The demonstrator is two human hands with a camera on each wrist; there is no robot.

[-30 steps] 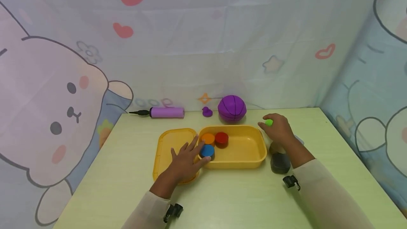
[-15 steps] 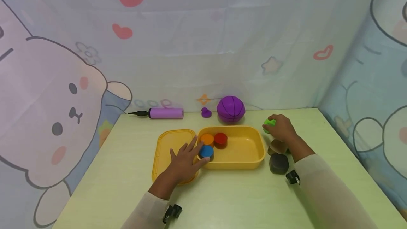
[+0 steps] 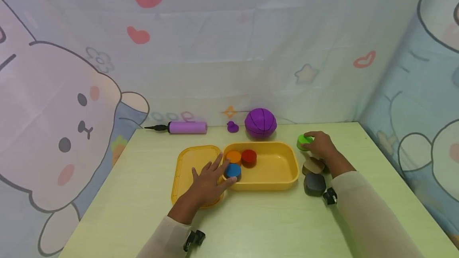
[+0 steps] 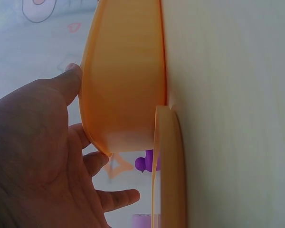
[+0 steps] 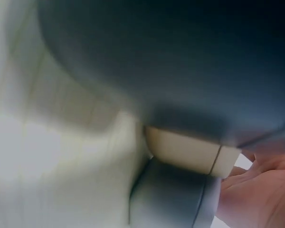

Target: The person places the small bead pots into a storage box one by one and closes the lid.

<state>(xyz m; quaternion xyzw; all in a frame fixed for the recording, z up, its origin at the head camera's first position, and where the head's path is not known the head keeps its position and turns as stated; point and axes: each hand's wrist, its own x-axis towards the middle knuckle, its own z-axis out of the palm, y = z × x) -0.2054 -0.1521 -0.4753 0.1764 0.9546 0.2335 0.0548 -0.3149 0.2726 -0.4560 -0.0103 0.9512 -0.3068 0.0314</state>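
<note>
The right hand point(image 3: 321, 145) pinches the green round block point(image 3: 303, 142) just right of the yellow box point(image 3: 259, 186); it looks light, stiff and perhaps slippery, best held by its sides (the left hand point(image 3: 206, 185), fingers spread wide, touches the box)

Head view softly lit; right wrist view blurred.

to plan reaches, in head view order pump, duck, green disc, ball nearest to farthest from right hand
1. Green disc: at the right hand
2. Purple ball: to its left
3. Purple duck: left of the ball
4. Lilac pump: leftmost
</note>
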